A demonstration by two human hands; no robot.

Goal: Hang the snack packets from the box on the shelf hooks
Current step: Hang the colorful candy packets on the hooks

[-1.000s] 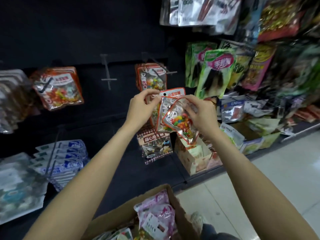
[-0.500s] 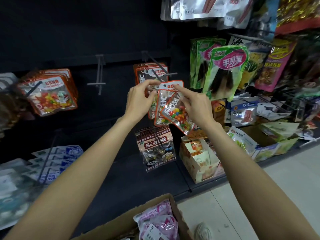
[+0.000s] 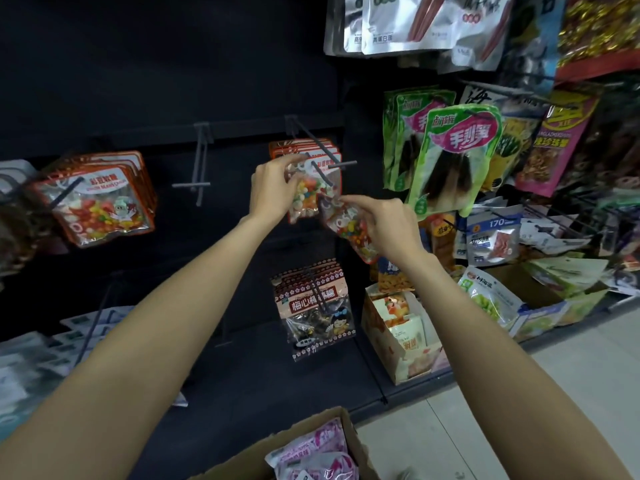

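A candy packet (image 3: 306, 192) with an orange border is pinched near its top by the curled fingers of the left hand (image 3: 273, 192), and it is held at the shelf hook (image 3: 320, 169), in front of a row of like packets (image 3: 304, 148) already hung there; whether its hole is fully on the hook cannot be told. A second candy packet (image 3: 349, 228), tilted with its lower end toward the right, is gripped by the right hand (image 3: 384, 226), whose thumb and forefinger are closed on its upper edge just below and to the right of the first. The two packets are seen touching or nearly so. At the bottom edge of the view a cardboard box (image 3: 277, 452) is found, and pink packets (image 3: 318, 452) are seen lying in it. An empty hook (image 3: 199, 178) is fixed to the dark back panel (image 3: 138, 81) left of the hands, and farther left a bunch of orange-bordered packets (image 3: 100, 202) is hung on another hook. Below the hands a set of dark plum-candy packets (image 3: 313, 306) is hung. To the right, green packets (image 3: 450, 157) are hung at hand height, silver packets (image 3: 398, 22) are hung above them, and open display cartons (image 3: 398, 341) are set on the lowest shelf beside the pale tiled floor (image 3: 519, 393).
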